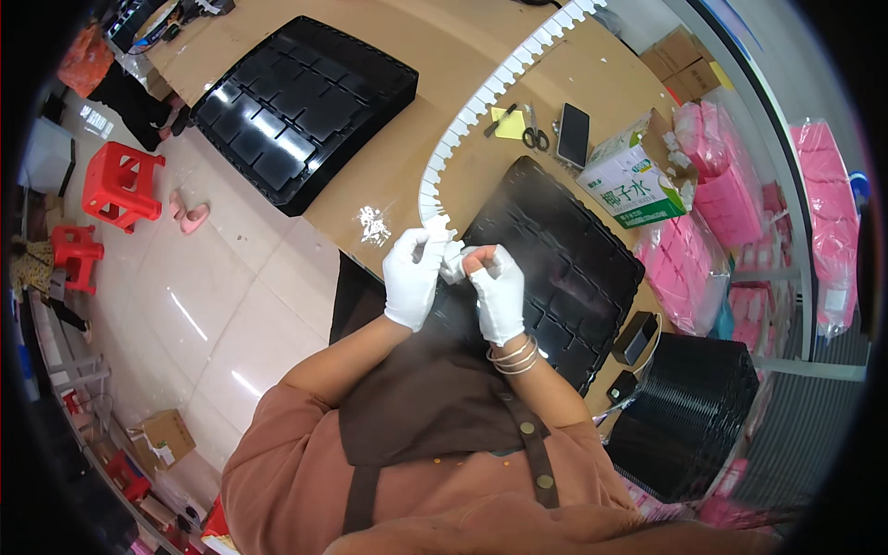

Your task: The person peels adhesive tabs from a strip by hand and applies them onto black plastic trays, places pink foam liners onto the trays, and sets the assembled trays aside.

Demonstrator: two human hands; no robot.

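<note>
A long white notched strip [444,153] curves from the far edge of the table down to my hands. My left hand [412,282], in a white glove, is closed round the near end of it. Close beside it, my right hand [499,294] wears a white glove that leaves the thumb and a fingertip bare. Its fingers are pinched at a small white part at the strip's near end; whether that part is still joined is hard to see. Below the right hand lies a black moulded tray [573,268]. Small white scraps [373,225] lie left of the strip.
Black trays [305,102] sit at the far left of the table. Scissors [536,137], a phone [573,135], a yellow note [510,124] and a carton [634,174] lie beyond the near tray. Pink wrapped packs [726,203] and stacked black trays [684,407] stand right.
</note>
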